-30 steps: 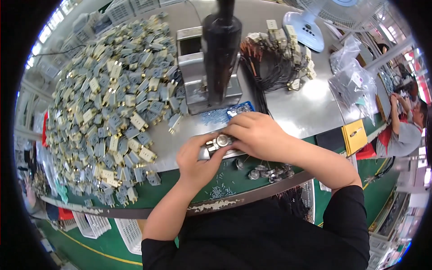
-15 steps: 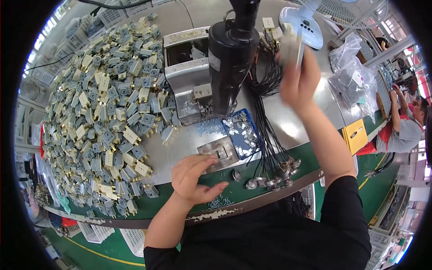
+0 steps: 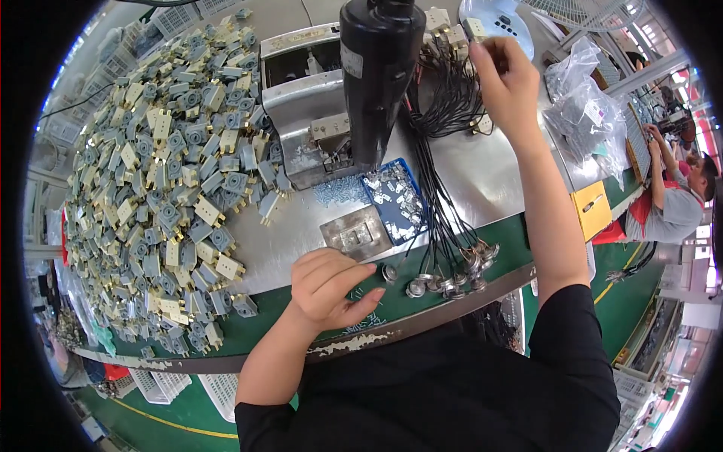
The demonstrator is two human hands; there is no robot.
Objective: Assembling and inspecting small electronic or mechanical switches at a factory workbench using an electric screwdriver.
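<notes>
My left hand (image 3: 327, 290) is held palm down near the table edge, its fingers loosely bent and its thumb apart. Nothing shows in it. Just beyond its fingers lies a flat metal fixture (image 3: 355, 233) with a recess. My right hand (image 3: 510, 87) reaches to the far side, its thumb and index finger curved with a gap between them. Those fingertips are beside a beige block (image 3: 474, 29) near the black cable bundle (image 3: 452, 102); no held thing is visible. Round metal parts (image 3: 452, 282) hang at the cables' near ends.
A large pile of grey and beige blocks (image 3: 177, 173) fills the left. A metal machine (image 3: 309, 113) and black cylinder (image 3: 380, 75) stand in the middle. Small screws (image 3: 339, 190) lie by a blue tray (image 3: 407, 226). At right are plastic bags (image 3: 591, 113), a yellow pad (image 3: 593, 211) and a co-worker (image 3: 678, 196).
My right hand has moved away from me, and the blurred, pale thing that was in it no longer shows there. My left hand has drawn back slightly from the metal fixture.
</notes>
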